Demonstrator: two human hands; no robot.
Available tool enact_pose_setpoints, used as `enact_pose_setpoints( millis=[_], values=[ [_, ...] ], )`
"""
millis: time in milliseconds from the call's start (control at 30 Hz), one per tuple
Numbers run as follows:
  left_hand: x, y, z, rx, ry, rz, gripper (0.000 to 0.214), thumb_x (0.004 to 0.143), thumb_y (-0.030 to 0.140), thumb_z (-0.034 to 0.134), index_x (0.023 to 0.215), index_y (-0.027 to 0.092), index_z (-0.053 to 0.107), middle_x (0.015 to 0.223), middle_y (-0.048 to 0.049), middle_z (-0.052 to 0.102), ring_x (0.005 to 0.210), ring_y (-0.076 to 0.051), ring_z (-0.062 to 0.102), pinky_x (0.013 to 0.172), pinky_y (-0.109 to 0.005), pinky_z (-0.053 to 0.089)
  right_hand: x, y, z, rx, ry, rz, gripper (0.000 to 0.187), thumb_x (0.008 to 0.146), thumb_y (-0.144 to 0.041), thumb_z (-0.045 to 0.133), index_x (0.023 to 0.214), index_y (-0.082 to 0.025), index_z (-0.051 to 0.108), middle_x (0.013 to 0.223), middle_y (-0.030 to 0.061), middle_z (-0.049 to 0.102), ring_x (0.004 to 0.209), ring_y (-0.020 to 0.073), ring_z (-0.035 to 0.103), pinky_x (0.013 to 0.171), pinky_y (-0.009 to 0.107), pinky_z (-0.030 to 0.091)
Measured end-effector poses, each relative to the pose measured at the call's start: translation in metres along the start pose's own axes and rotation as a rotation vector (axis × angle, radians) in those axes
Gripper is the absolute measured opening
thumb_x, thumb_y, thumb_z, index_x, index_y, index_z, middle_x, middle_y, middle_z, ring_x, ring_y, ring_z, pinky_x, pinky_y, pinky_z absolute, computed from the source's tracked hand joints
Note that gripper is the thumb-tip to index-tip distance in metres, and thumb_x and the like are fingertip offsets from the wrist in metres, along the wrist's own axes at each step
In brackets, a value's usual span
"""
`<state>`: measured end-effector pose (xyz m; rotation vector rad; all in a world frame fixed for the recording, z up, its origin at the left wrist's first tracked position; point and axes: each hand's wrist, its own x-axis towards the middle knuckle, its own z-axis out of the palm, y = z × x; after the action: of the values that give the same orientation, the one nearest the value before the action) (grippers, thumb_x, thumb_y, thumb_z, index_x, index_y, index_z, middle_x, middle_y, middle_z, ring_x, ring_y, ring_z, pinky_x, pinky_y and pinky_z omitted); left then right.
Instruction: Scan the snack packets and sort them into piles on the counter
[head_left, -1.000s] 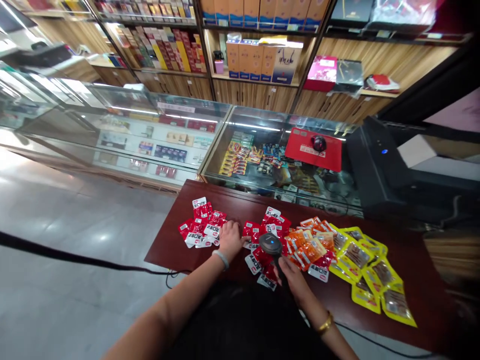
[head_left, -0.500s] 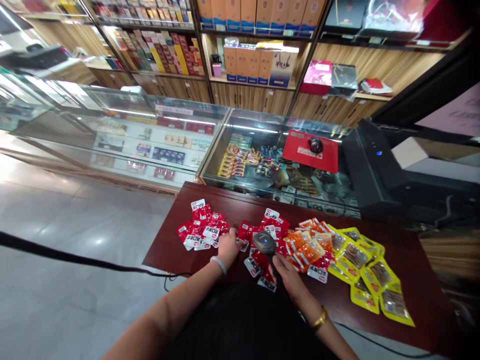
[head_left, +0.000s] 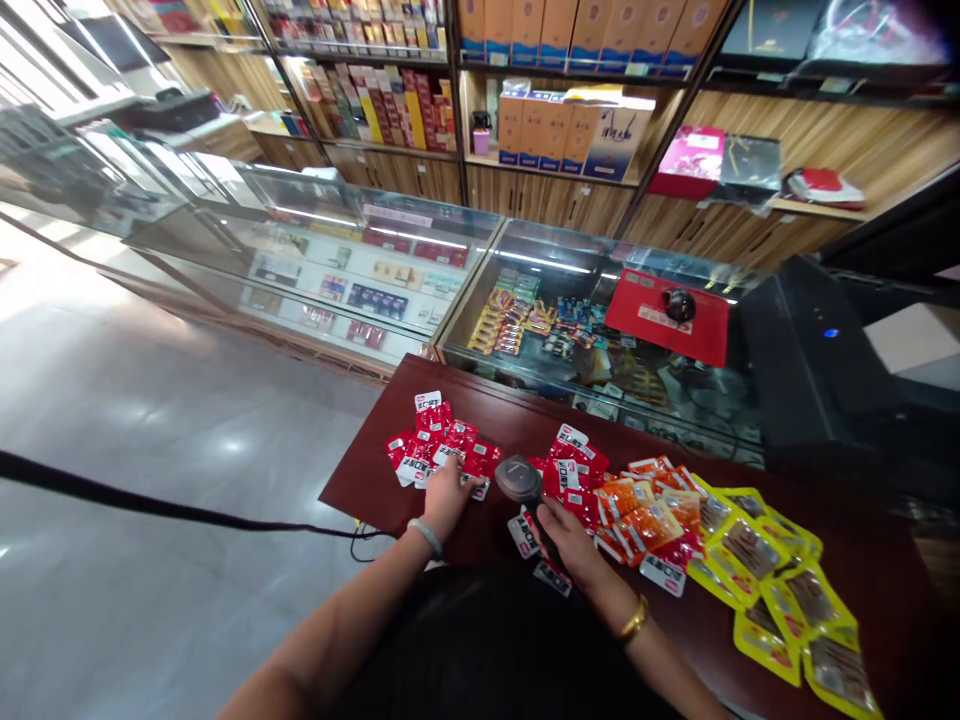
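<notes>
Left hand (head_left: 445, 500): reaching in from lower left, palm down, thumb out to the right. Fingers on a red packet (head_left: 482, 457) at the right edge of the left-hand pile of red packets (head_left: 427, 440), on the table (head_left: 367, 460); cannot tell whether pinched or only touched.

Right hand (head_left: 568, 545): angled up-left, fingers closed around the handle of a dark scanner (head_left: 518, 480), its head just right of that packet.
</notes>
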<state>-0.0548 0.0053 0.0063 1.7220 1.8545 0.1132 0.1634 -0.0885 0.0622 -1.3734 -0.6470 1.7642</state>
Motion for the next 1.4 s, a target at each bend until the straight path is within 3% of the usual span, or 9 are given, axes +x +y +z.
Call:
enact_pose_setpoints(
  millis=[233,367,433,533,600,867,1067,1267,1400],
  values=[
    [0.028,-0.023,-0.038,0.057,0.179,-0.159,0.040,0.081,0.048,0.058,0.110,0.020,0.050,0.099,-0.0077,0.066,0.094,-0.026,0.061,0.082,-0.034,0.041,-0.017,0.006,-0.018,0.041,0.102,0.001,0.043,0.075,-0.063,0.065,0.083,-0.022,0.059,0.054,-0.0048,0.052,0.040,0.0093,0.040,0.039,0.023,0.028],
    [0.023,-0.007,-0.038,0.183,0.359,-0.091,0.054,0.078,0.046,0.062,0.123,0.020,0.047,0.129,-0.0129,0.053,0.122,-0.031,0.044,0.099,-0.041,0.033,-0.032,0.009,-0.033,0.059,0.189,-0.020,0.040,0.077,-0.061,0.066,0.078,-0.021,0.058,0.055,-0.0037,0.053,0.043,0.0103,0.042,0.041,0.023,0.032],
    [0.015,0.011,-0.025,0.187,0.277,0.060,0.048,0.080,0.047,0.061,0.120,0.021,0.051,0.127,-0.0117,0.054,0.120,-0.029,0.044,0.101,-0.040,0.031,-0.038,0.012,-0.041,0.084,0.261,-0.025,0.039,0.076,-0.060,0.067,0.076,-0.022,0.058,0.057,-0.0025,0.055,0.046,0.0114,0.045,0.044,0.024,0.036],
    [0.000,0.042,0.005,0.160,-0.023,0.289,0.035,0.081,0.050,0.060,0.103,0.023,0.061,0.111,-0.0083,0.060,0.110,-0.026,0.049,0.097,-0.037,0.032,-0.045,0.019,-0.051,0.127,0.342,-0.020,0.039,0.074,-0.061,0.068,0.076,-0.023,0.058,0.058,-0.0021,0.056,0.048,0.0124,0.048,0.046,0.025,0.039],
    [-0.008,0.059,0.026,0.166,-0.150,0.321,0.036,0.079,0.053,0.061,0.099,0.023,0.063,0.105,-0.0088,0.061,0.107,-0.026,0.050,0.095,-0.038,0.033,-0.048,0.023,-0.055,0.150,0.355,-0.018,0.040,0.073,-0.062,0.069,0.078,-0.023,0.059,0.059,-0.0028,0.056,0.048,0.0122,0.049,0.046,0.024,0.039],
    [-0.010,0.094,0.065,0.259,-0.180,0.288,0.043,0.073,0.050,0.069,0.100,0.017,0.060,0.112,-0.0143,0.058,0.112,-0.030,0.048,0.095,-0.041,0.033,-0.052,0.029,-0.052,0.164,0.338,-0.002,0.042,0.074,-0.064,0.066,0.080,-0.023,0.056,0.058,-0.0044,0.052,0.048,0.0116,0.046,0.045,0.023,0.035],
    [-0.005,0.088,0.070,0.149,-0.257,0.215,0.028,0.078,0.039,0.066,0.096,0.019,0.059,0.093,-0.0079,0.067,0.096,-0.023,0.061,0.087,-0.035,0.038,-0.049,0.030,-0.051,0.122,0.254,-0.038,0.038,0.079,-0.060,0.063,0.078,-0.023,0.057,0.057,-0.0037,0.051,0.048,0.0115,0.043,0.046,0.025,0.033],
    [0.004,0.064,0.071,-0.214,-0.365,0.095,0.022,0.074,0.025,0.067,0.095,0.021,0.065,0.081,-0.0006,0.069,0.071,-0.013,0.062,0.066,-0.023,0.042,-0.043,0.019,-0.046,0.078,0.230,-0.016,0.039,0.078,-0.061,0.063,0.077,-0.023,0.058,0.057,-0.0033,0.052,0.046,0.0125,0.044,0.047,0.027,0.034],
    [0.005,0.048,0.074,-0.502,-0.468,-0.011,0.018,0.077,0.033,0.063,0.080,0.016,0.070,0.068,-0.0006,0.068,0.057,-0.011,0.056,0.057,-0.023,0.041,-0.037,0.010,-0.040,0.075,0.201,-0.004,0.041,0.076,-0.063,0.065,0.080,-0.023,0.058,0.055,-0.0044,0.052,0.042,0.0110,0.042,0.043,0.025,0.031]
  ],
)
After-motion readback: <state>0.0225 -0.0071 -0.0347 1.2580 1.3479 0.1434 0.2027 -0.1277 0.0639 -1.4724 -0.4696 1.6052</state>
